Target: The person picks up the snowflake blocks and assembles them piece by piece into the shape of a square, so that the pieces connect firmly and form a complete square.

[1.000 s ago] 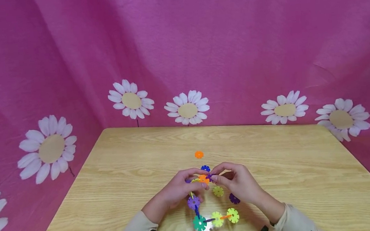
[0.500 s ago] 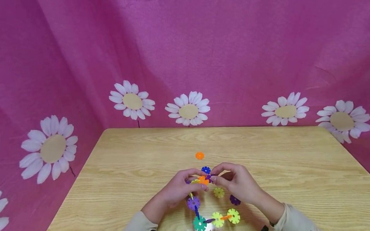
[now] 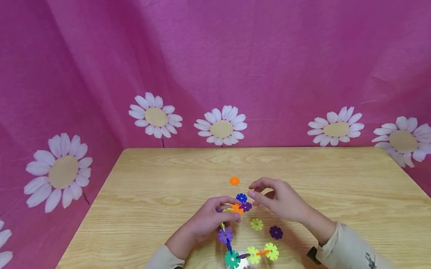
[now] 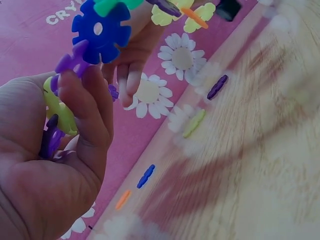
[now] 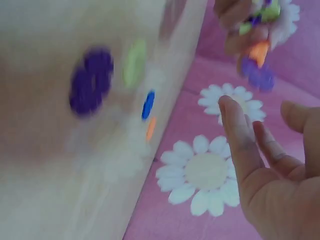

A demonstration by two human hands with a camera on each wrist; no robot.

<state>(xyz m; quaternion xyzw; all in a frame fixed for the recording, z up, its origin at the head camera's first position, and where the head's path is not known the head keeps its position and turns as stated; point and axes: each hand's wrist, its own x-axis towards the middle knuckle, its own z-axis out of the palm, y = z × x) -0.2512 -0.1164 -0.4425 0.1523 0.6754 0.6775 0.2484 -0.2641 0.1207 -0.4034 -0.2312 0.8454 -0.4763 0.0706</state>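
In the head view my left hand (image 3: 210,218) grips a chain of notched plastic discs by its upper end, near an orange disc (image 3: 236,209). A purple disc (image 3: 246,206) sticks out past the fingertips, joined to the orange one. Below the hand the chain runs through a lilac disc (image 3: 225,235) and a green disc (image 3: 232,259), then right to two yellow discs. The left wrist view shows a blue disc (image 4: 102,31) of the chain above curled fingers. My right hand (image 3: 280,200) holds nothing; thumb and fingertips stand apart, right of the purple disc.
Loose discs lie on the wooden table (image 3: 159,179): an orange disc (image 3: 235,181) farthest back, a blue disc (image 3: 241,198), a yellow-green disc (image 3: 257,224) and a dark purple disc (image 3: 276,232). A pink flowered cloth (image 3: 270,65) hangs behind the table.
My right hand has let go of the purple disc and moved up and to the right. The purple disc stays on the chain in my left hand, which has hardly moved.
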